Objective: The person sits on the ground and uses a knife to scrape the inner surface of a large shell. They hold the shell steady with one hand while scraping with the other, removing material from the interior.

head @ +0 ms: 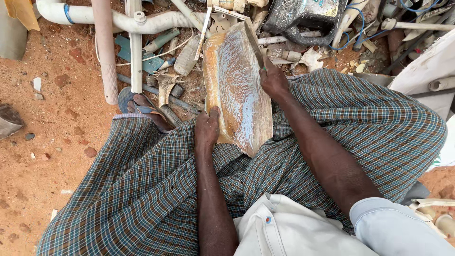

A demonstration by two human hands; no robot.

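Observation:
A long curved shard of dirty, orange-stained plastic or ceramic (237,87) lies across my lap on a checked cloth (142,189), its concave face up. My left hand (207,130) grips its near left edge, thumb on the rim. My right hand (273,79) holds the upper right edge, fingers closed around the rim; whether it also holds a small tool against the shard I cannot tell.
Broken white pipes (132,21), plastic bottles and scrap litter the ground ahead. A dark cracked container (303,16) with blue wires lies at the top right. Red sandy soil (42,118) spreads to the left. A sandalled foot (144,106) shows by the pipes.

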